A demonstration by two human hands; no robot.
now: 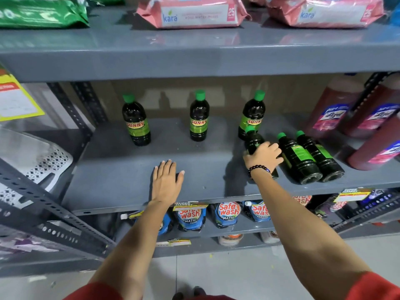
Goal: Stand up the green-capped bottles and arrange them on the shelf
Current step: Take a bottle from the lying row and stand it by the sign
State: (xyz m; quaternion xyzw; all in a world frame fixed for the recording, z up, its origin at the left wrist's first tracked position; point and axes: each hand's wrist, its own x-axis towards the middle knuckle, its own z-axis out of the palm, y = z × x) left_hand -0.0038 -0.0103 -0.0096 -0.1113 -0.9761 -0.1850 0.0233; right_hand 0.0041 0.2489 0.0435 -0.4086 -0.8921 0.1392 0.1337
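Head view: right hand [263, 155] wraps lying bottle [254, 140] (cap toward 11 o'clock); left hand [165, 180] flat, fingers spread, farther away at 9 o'clock

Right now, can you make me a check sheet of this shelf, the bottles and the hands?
Surface: grey metal shelf, bare in front.
Job's things: three dark green-capped bottles standing; two lying; one gripped bottle.
Clutter: red Lizol bottles on the right.
Grippers: left hand flat, empty; right hand around the gripped bottle.
Cables: nothing seen.
Surroundings: pink Kara packs above, blue Safewash pouches below.
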